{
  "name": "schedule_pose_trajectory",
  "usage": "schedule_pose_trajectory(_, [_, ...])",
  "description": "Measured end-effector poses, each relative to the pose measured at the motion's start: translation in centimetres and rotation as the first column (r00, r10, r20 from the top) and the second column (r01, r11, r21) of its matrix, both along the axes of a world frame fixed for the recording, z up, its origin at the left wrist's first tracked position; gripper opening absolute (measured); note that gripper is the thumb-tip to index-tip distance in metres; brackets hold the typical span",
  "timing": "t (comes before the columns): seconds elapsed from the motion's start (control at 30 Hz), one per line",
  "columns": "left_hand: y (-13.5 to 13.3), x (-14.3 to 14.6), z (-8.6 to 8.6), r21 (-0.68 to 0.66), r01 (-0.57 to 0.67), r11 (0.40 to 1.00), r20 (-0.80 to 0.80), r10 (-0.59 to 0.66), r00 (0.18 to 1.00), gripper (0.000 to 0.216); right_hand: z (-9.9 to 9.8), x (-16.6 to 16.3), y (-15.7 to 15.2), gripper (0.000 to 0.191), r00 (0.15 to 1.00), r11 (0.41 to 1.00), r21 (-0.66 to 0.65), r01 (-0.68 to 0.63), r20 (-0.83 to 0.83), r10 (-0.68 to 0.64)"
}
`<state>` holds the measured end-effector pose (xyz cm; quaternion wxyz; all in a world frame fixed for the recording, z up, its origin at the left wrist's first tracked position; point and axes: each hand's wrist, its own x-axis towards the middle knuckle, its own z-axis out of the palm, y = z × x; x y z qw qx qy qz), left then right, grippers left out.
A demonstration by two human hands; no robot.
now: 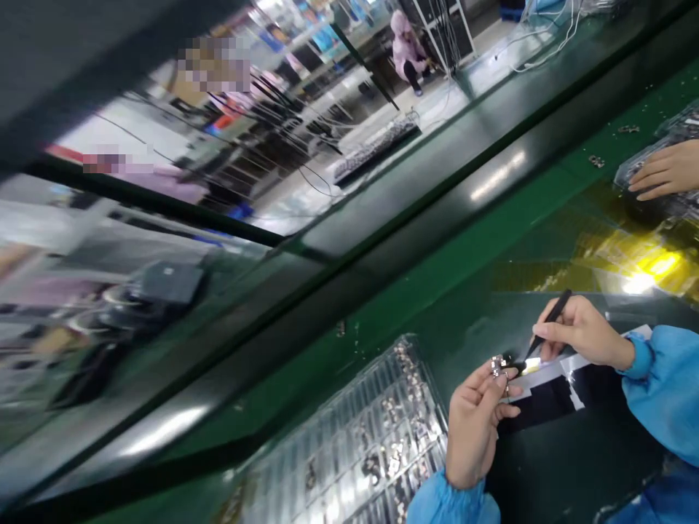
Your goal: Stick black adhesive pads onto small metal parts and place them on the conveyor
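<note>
A: Where was the small metal part (498,366)?
B: At the left hand's (474,429) fingertips, just left of the tweezers (547,324) in the right hand (582,332). Tweezer tip sat just beside the part.
A: The parts tray (354,444)?
B: On the table (453,255), left of the left hand, near its wrist.
A: Under the hands?
B: A flat sheet (546,397), between both hands and below the right.
A: Further off?
B: Another person's hand (666,171), well beyond the right hand, resting on a second tray (682,120).
</note>
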<state>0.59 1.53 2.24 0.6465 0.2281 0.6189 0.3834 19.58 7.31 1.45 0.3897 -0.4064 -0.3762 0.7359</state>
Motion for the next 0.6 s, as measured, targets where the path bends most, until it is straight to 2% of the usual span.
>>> schedule_pose_trajectory(0.17, [-0.9,1.3,-2.0,-0.025,0.069,0.997,0.073,-0.067,0.995,0.04,-1.1,-0.9,-0.3,0.038,0.999,1.0,-0.012,-0.022,0.027,0.022])
schedule_pose_trajectory(0.33, [-1.0,1.3,-2.1,-0.026,0.064,0.998,0.123,-0.06,0.991,0.036,-1.8,-1.3,-0.5,0.036,0.998,0.999,-0.015,-0.033,0.061,0.034])
schedule_pose_trajectory(0.6, [-1.0,1.2,-2.0,-0.004,0.084,0.996,0.165,-0.082,0.983,0.042,-1.5,-1.5,-0.7,0.032,0.987,0.993,0.001,-0.115,0.111,0.114])
